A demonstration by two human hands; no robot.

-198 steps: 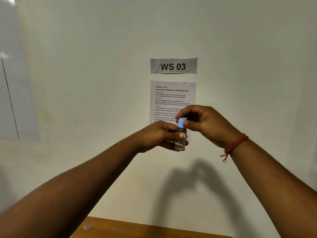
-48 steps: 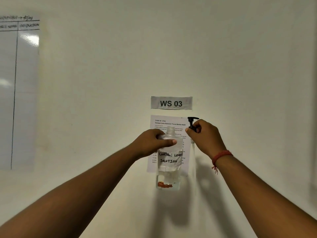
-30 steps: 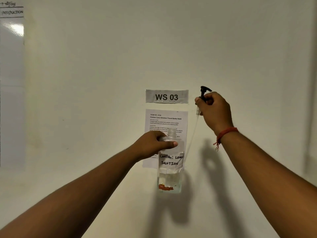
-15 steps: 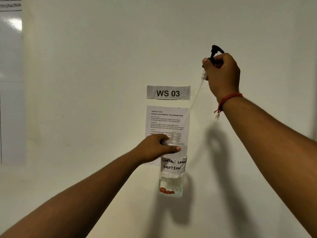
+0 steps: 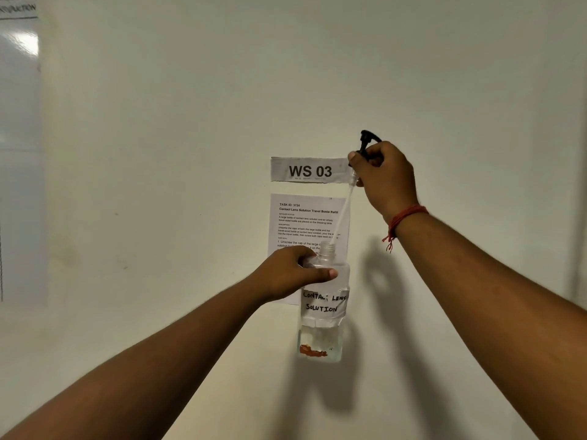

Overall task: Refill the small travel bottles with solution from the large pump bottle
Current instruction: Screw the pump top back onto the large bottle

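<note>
1. The left hand (image 5: 287,274) grips the shoulder of the large bottle (image 5: 322,300), fingers curled behind it and the thumb laid across the front, holding it upright in the air in front of the wall (image 5: 158,154).
2. The bottle is clear plastic with an open threaded neck. A strip of tape (image 5: 324,304) around its middle carries handwriting in black marker: "CONTACT LENS SOLUTION". Clear liquid fills only the lowest part, below the tape, and an orange mark shows near the bottom.
3. The right hand (image 5: 384,176) is closed round the black pump head (image 5: 365,142), held up and to the right of the bottle neck. The nozzle sticks out above the knuckles.
4. The pump's thin clear tube (image 5: 344,208) slants down and left from that hand, with its lower end at the bottle mouth.
5. A red thread bracelet (image 5: 405,217) circles the right wrist.
6. On the wall behind, a grey sign (image 5: 309,169) reads "WS 03". Under it a printed sheet (image 5: 306,220) reads "TASK ID: 3724" and "Contact Lens Solution Travel Bottle Refill"; the smaller lines are only partly legible, and the left hand and bottle cover its lower part.
7. A whiteboard (image 5: 19,154) stands at the far left edge, its heading cut off.
</note>
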